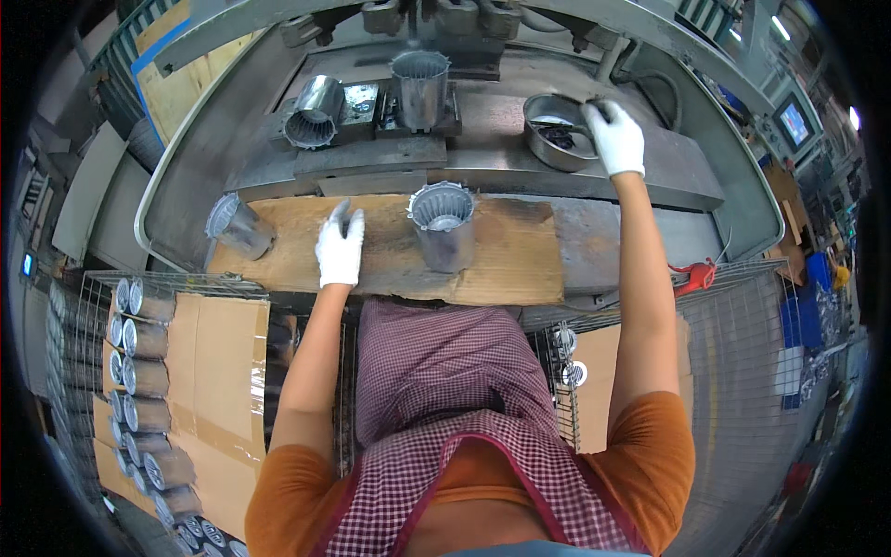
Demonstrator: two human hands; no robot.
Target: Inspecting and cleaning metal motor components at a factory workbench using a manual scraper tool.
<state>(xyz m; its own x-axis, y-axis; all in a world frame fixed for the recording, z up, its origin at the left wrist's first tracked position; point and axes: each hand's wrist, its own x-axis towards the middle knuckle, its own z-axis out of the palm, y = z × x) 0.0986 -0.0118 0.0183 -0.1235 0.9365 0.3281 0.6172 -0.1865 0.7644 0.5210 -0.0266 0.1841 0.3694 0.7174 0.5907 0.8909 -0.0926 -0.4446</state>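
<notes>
My left hand [341, 246], in a white glove, is over the cardboard-covered bench with its fingers apart and nothing in it. A ribbed metal cup [445, 243] stands upright to its right. Another metal cup [243, 230] is to its left and appears tilted. My right hand [614, 139], also gloved, is at the right rim of a round metal pot [548, 153] with dark stuff inside. Its fingers are closed at the rim; whatever they grip is too small to make out. On the machine bed, one metal cup [420, 97] stands upright and another [317, 110] leans on its side.
A cardboard sheet [520, 269] covers the bench front. At left, a wire cart [97, 288] carries cardboard and several metal cups [147, 376]. Another wire cart [733, 371] stands at right, near a red-handled tool [694, 277]. Machine clamps [408, 19] hang overhead.
</notes>
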